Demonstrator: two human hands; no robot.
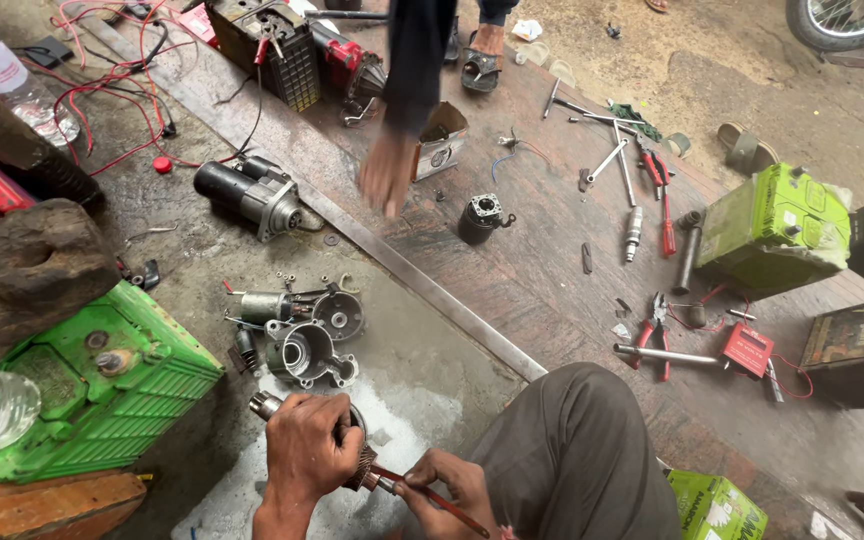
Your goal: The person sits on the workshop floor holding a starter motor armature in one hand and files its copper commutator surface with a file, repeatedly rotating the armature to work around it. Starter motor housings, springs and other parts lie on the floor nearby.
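Ribbed metal armature (pixel 352 465) — gripped, both hands.

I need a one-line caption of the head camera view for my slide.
Left hand grips a motor armature; right hand holds a red-handled tool against it, above dismantled starter parts.

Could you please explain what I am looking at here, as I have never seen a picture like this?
This is one picture from a camera worn on a person's head, looking down at their own hands over a concrete floor. The left hand grips a metal motor part with a shaft, and the right hand holds a thin red-handled tool against it. Just above lie opened motor housings and a whole starter motor. A green battery sits to the left, and pliers and spanners lie to the right. The blurred hand at the top belongs to another person.
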